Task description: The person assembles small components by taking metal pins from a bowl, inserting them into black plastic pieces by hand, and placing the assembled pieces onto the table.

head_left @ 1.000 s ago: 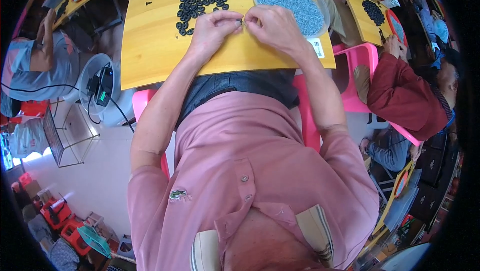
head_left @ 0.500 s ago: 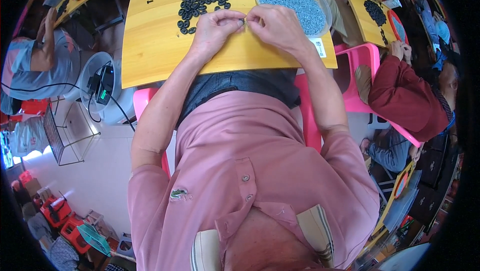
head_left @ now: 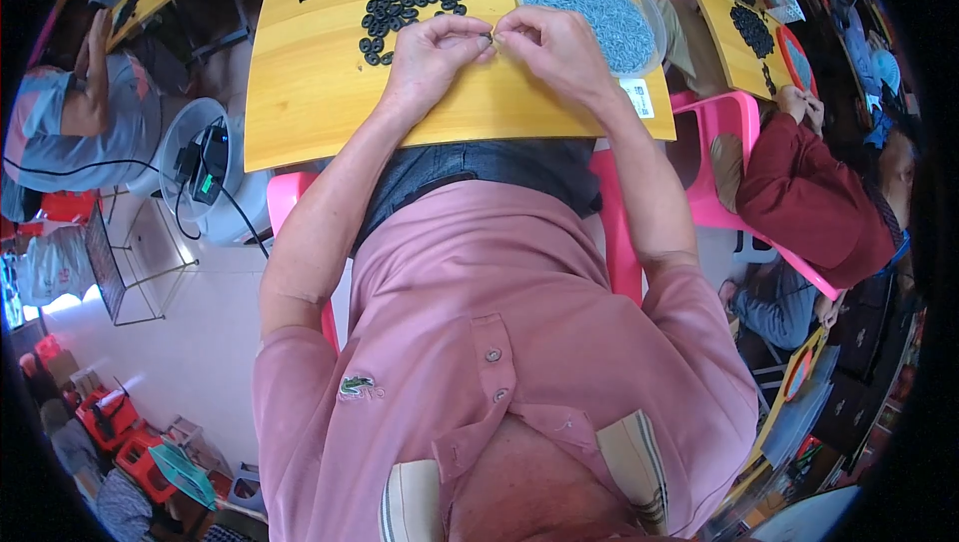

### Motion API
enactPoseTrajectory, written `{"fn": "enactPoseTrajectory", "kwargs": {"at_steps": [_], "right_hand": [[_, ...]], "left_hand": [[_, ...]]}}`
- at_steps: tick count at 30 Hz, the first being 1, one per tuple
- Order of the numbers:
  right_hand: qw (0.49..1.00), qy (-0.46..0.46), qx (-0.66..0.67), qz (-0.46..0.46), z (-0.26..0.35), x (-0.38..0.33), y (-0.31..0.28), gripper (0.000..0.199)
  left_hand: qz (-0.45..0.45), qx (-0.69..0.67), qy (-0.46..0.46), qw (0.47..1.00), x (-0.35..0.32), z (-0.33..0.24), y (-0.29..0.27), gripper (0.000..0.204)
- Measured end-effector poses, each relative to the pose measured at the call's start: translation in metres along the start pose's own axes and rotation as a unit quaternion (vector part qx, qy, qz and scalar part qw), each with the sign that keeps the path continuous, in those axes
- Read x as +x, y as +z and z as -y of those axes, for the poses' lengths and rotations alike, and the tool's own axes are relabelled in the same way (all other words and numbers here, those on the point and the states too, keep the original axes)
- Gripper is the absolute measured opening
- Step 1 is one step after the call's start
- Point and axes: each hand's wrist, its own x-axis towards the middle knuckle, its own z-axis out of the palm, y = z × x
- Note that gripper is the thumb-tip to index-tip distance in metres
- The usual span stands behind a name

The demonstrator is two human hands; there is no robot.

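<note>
Small dark part [head_left: 487, 37], pinched between fingertips of left hand [head_left: 432, 50] and right hand [head_left: 559, 50] (both closed on it), beside black ring pile [head_left: 405, 10].

From my seat I see a pink plastic chair [head_left: 721, 132] at three o'clock, a co-worker's maroon sleeve [head_left: 814, 204] beside it, a white bucket [head_left: 205, 182] holding cables at nine o'clock, and red crates [head_left: 118, 434] at eight o'clock.

One head-worn fisheye camera looks steeply down over the wearer's chest. The yellow table [head_left: 330, 112] sits toward twelve o'clock, the floor toward eight, with edges bending near the rim.
</note>
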Motion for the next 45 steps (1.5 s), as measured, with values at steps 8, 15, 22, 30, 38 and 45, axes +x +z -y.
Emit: {"fn": "enactPoseTrajectory", "kwargs": {"at_steps": [8,15,22,30,38,45], "right_hand": [[0.999,0.002,0.016,-0.03,-0.001,0.001,0.011,0.019],[1.0,0.004,0.013,-0.024,-0.002,0.002,0.014,0.02],[0.994,0.061,0.093,-0.016,-0.006,0.0,0.012,0.016],[0.998,0.043,0.043,-0.008,0.001,-0.001,0.007,0.017],[0.998,-0.044,0.023,-0.047,-0.004,0.001,0.014,0.02],[0.998,0.008,0.048,-0.034,0.004,0.0,0.015,0.021]], "left_hand": [[-0.03,0.001,0.01,1.0,-0.001,0.0,0.001,0.019],[-0.041,0.048,0.047,0.997,-0.003,0.0,0.002,0.017],[-0.048,0.035,0.055,0.997,-0.004,-0.001,0.003,0.017],[-0.038,0.023,0.053,0.998,-0.004,0.0,0.001,0.018],[-0.034,0.038,0.046,0.998,-0.004,-0.002,0.001,0.019],[-0.043,0.06,0.027,0.997,-0.005,-0.009,0.003,0.02]]}}
